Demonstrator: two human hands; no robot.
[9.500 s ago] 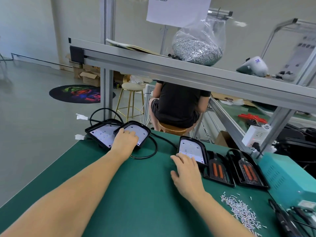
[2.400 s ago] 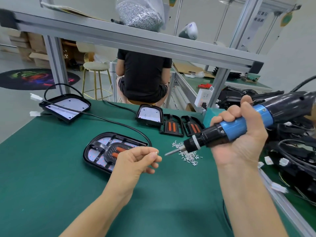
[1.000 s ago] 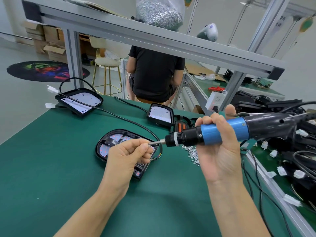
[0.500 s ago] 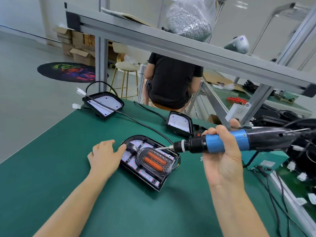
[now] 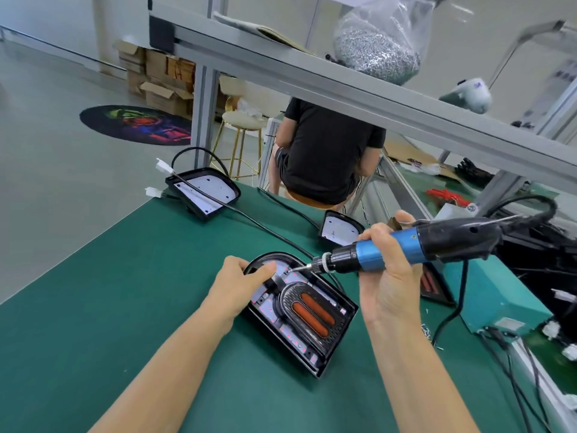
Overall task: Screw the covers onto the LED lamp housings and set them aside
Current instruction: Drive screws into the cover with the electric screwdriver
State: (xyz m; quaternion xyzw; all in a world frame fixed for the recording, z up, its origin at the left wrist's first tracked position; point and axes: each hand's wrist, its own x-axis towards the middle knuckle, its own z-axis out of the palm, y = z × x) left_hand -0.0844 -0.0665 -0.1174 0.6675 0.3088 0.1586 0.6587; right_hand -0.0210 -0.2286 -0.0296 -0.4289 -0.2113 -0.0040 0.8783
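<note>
Lowered, screwdriver (image 5: 406, 248) bit now touches housing (image 5: 299, 310), left hand (image 5: 240, 282) gripping.

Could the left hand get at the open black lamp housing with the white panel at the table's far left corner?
Probably yes: bare green table lies between the left hand and that housing, but the hand now steadies the near lamp.

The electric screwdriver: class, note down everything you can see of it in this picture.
The electric screwdriver has a blue metallic-looking barrel, a black rear body, a black and silver chuck and a thin bit. The right hand grips the blue barrel, holding it nearly level, bit slanting down-left onto the lamp housing. A black cable leaves its rear end.
</note>
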